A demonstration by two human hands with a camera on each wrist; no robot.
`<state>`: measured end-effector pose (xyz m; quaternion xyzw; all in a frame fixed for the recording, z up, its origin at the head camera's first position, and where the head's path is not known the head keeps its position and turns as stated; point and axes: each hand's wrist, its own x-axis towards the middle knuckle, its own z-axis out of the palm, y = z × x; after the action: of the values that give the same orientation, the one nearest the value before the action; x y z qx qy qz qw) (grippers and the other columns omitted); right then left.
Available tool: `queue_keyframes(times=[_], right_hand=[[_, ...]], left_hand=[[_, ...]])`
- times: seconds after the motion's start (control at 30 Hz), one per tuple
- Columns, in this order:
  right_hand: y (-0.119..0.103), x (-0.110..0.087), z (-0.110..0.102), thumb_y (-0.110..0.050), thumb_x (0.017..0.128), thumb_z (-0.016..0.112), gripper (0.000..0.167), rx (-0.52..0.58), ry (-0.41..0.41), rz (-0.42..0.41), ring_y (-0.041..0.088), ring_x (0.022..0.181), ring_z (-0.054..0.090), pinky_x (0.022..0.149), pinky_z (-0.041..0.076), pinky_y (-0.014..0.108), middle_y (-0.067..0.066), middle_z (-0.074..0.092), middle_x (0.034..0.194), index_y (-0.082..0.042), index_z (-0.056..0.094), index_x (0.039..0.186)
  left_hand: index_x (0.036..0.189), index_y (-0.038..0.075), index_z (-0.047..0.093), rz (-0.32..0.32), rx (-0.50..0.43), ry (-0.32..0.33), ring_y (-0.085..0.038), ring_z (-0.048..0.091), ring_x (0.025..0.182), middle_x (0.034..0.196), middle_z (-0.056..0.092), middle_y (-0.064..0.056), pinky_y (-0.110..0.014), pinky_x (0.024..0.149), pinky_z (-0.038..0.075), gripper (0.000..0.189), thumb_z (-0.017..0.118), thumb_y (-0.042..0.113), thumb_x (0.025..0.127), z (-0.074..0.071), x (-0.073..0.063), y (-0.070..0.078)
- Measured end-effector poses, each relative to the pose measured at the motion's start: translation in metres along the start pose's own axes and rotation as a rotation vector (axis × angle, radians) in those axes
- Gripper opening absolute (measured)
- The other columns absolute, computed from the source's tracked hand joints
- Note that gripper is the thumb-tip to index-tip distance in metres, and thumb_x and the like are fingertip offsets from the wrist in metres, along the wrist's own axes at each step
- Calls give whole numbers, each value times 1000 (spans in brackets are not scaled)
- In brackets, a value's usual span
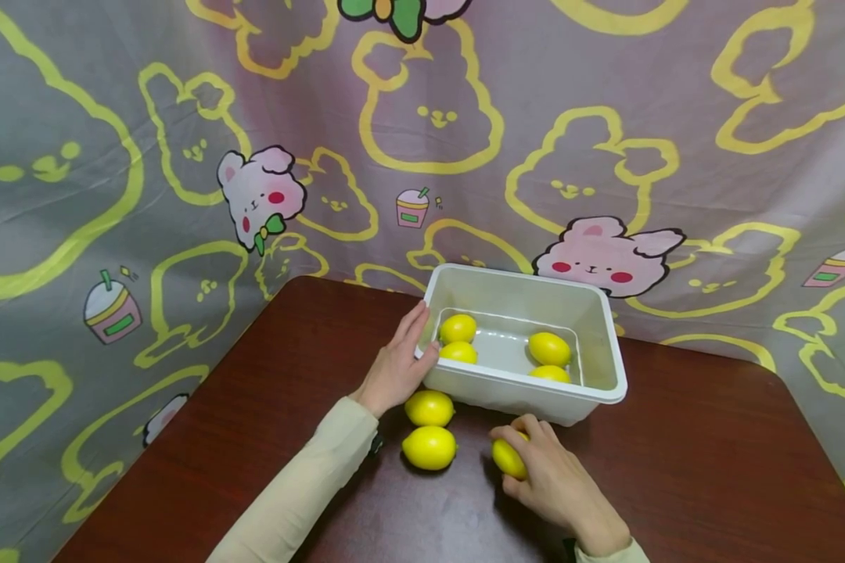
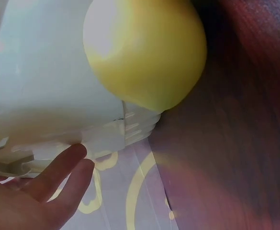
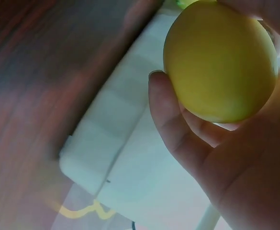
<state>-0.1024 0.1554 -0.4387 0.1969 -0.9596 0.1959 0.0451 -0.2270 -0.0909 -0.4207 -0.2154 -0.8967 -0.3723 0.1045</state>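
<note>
My right hand (image 1: 552, 477) holds a yellow lemon (image 1: 508, 457) between thumb and fingers, in front of the white plastic bin (image 1: 517, 381). The right wrist view shows that lemon (image 3: 221, 62) close up, fingertips against its sides. My left hand (image 1: 394, 367) rests at the bin's near left corner, fingers extended along its left side and thumb at the rim. Seen from the left wrist, two fingertips (image 2: 77, 153) touch the bin's outer wall. Inside, two lemons (image 1: 458, 329) lie at the left end and two more (image 1: 549, 349) at the right.
Two lemons lie on the dark wooden table (image 1: 711, 453) beside my left wrist, one (image 1: 429, 408) near the bin's front wall and another (image 1: 429, 448) closer to me. A cartoon-printed cloth (image 1: 465, 156) hangs behind the table and along its sides.
</note>
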Motion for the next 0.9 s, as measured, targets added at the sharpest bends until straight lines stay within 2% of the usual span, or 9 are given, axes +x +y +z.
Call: queue_keyframes(times=[0.17, 0.27, 0.4, 0.6, 0.77, 0.9], right_hand=[[-3, -1, -4, -20, 70, 81, 50, -16, 24, -39, 17, 95, 46, 60, 44, 30, -5, 50, 111, -24, 64, 117], [-5, -1, -7, -20, 70, 80, 50, -31, 44, -66, 17, 95, 46, 59, 44, 30, -5, 50, 111, -24, 64, 117], [-8, -1, -10, -20, 70, 80, 50, -40, 52, -79, 16, 95, 45, 60, 44, 29, -5, 50, 110, -24, 64, 117], [-11, 0, -15, -20, 70, 80, 50, -52, 61, -95, 16, 95, 45, 60, 44, 28, -5, 50, 110, -24, 64, 117], [-12, 1, -19, -20, 71, 80, 50, -50, 76, -111, 15, 96, 44, 60, 45, 27, -5, 49, 111, -23, 64, 118], [-13, 3, -21, -21, 71, 79, 50, -53, 84, -114, 15, 96, 45, 60, 45, 28, -5, 50, 112, -24, 64, 119]], left_hand=[[155, 15, 28, -14, 5, -1, -18, 45, 46, 160, 20, 6, -39, 65, 50, 61, 47, 34, 100, 0, 0, 1], [155, 14, 28, -16, 1, 1, -18, 45, 47, 160, 20, 5, -40, 68, 50, 61, 50, 30, 100, -1, 0, 1], [155, 13, 28, -14, 3, -9, -19, 51, 54, 160, 20, 5, -42, 76, 51, 62, 46, 35, 99, -2, 0, 2], [154, 8, 29, 3, 44, -15, -21, 56, 62, 159, 22, 0, -42, 81, 51, 65, 41, 39, 97, -5, 2, 3], [153, 5, 30, 9, 70, -17, -24, 59, 67, 158, 23, -4, -42, 79, 51, 64, 41, 35, 97, -6, 4, 7], [152, 5, 31, -14, 80, -21, -28, 61, 73, 158, 24, -4, -44, 78, 51, 62, 43, 33, 98, -6, 5, 11]])
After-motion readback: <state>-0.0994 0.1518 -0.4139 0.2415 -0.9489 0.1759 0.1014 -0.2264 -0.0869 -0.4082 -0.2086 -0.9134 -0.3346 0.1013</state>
